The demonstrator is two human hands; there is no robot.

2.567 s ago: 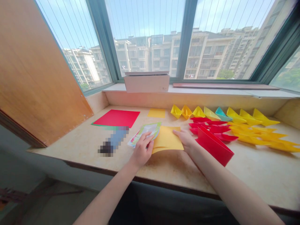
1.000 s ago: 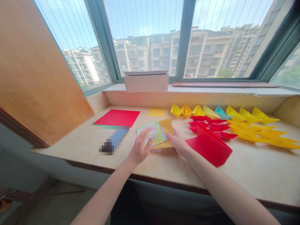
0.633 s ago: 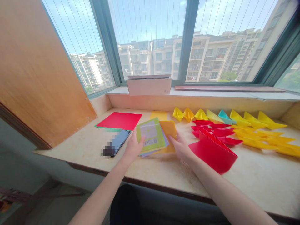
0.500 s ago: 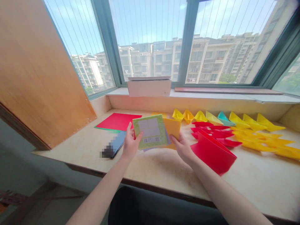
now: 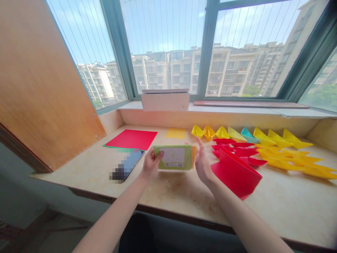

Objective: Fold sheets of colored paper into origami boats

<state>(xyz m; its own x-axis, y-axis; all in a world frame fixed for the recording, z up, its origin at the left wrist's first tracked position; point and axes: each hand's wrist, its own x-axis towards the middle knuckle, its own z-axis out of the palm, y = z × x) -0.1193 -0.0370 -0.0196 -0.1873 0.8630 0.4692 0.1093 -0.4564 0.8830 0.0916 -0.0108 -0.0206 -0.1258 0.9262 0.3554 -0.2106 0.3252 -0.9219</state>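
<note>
My left hand grips the left end of a green-patterned pack of origami paper, thumb on its printed label side. Yellow paper shows at the pack's right end. There my right hand is held upright, fingers stretched out and palm against or close beside the edge. Its contact with the paper is hard to make out. Just right of that hand stands a folded red paper sheet. Behind the pack, a yellow paper square lies flat on the table.
Red sheets over a green one lie at the left, near a phone. Yellow and teal paper boats line the back right, with red boats and flatter yellow ones in front. A white box stands on the sill.
The fanned-out yellow and purple papers have come together behind the green pack, which now lies lower and more level. My right hand has gone from pinching yellow paper to a flat palm.
</note>
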